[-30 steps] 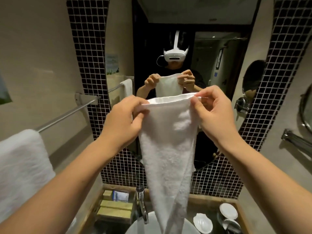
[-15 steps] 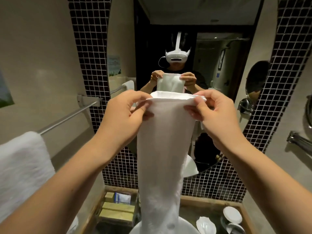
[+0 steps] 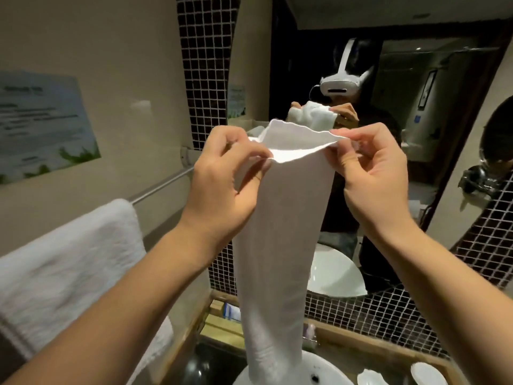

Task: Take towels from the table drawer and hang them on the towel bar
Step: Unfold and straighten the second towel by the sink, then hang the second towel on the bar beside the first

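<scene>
Nearest, at the lower left, a second towel is draped over the near end of the towel bar, which runs along the beige wall to a bracket beside the dark mosaic tiles. Both forearms are stretched forward past it. The upper hem of a white towel is pinched at one corner by the left hand and at the other by the right hand. The fingers of each hand are curled onto the cloth. The towel is held up in the air to the right of the bar, apart from it, and hangs down in a narrow column. Its lower end is seen in front of a white basin on the bench; whether they touch cannot be told. Small boxes lie left of the basin and white dishes right of it. Farthest, the towel and both hands are reflected in the mirror.
</scene>
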`<state>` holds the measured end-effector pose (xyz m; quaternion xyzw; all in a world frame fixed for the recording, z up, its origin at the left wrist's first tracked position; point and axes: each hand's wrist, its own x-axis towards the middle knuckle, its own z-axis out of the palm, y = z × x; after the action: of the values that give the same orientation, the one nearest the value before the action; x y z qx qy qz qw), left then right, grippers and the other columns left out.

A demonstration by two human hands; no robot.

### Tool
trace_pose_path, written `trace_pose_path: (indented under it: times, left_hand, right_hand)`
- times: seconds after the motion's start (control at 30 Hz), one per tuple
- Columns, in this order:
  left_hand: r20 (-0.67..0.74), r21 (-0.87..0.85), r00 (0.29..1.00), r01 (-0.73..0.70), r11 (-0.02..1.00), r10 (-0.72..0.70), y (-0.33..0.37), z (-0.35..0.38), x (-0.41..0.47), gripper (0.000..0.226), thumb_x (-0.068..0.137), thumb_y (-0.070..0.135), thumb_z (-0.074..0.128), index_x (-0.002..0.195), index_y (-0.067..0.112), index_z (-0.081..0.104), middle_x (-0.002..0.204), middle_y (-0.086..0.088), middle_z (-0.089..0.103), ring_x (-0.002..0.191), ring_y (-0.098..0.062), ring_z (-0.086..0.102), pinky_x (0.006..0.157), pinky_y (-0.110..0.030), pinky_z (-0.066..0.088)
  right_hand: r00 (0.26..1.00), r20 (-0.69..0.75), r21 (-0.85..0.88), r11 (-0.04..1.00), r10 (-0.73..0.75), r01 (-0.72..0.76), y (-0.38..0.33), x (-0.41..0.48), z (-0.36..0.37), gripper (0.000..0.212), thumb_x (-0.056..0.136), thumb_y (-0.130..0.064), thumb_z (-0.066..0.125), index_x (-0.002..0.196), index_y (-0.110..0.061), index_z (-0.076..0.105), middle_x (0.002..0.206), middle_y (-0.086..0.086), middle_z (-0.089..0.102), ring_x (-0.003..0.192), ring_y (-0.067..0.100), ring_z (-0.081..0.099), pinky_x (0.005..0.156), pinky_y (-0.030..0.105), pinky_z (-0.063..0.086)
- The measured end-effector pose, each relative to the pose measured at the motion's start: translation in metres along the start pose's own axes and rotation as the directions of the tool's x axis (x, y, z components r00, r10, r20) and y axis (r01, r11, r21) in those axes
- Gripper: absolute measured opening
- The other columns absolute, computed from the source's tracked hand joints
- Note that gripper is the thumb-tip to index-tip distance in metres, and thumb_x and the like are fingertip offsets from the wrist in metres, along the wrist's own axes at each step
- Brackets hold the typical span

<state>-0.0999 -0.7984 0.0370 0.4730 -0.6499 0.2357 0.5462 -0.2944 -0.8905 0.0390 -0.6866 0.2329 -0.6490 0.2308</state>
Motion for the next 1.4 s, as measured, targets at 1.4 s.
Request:
trace_pose_path:
  times: [1.4]
  left_hand:
    - [0.164, 0.846, 0.791, 0.195, 0.496, -0.589, -0.123, -0.051, 0.032, 0.033, 0.087, 0.018, 0.054, 0.118, 0.008, 0.053, 0.121, -0.016, 0.053, 0.117, -0.038, 0.045, 0.101, -0.042, 0.036]
  right_hand:
    - [0.831, 0.434, 0.336, 0.918, -0.347, 0.208, 0.082, 0.046, 0.309, 0.020, 0.076, -0.009, 0.066, 0.087, -0.014, 0.081, 0.085, -0.010, 0.069, 0.079, 0.000, 0.063, 0.079, 0.011, 0.047]
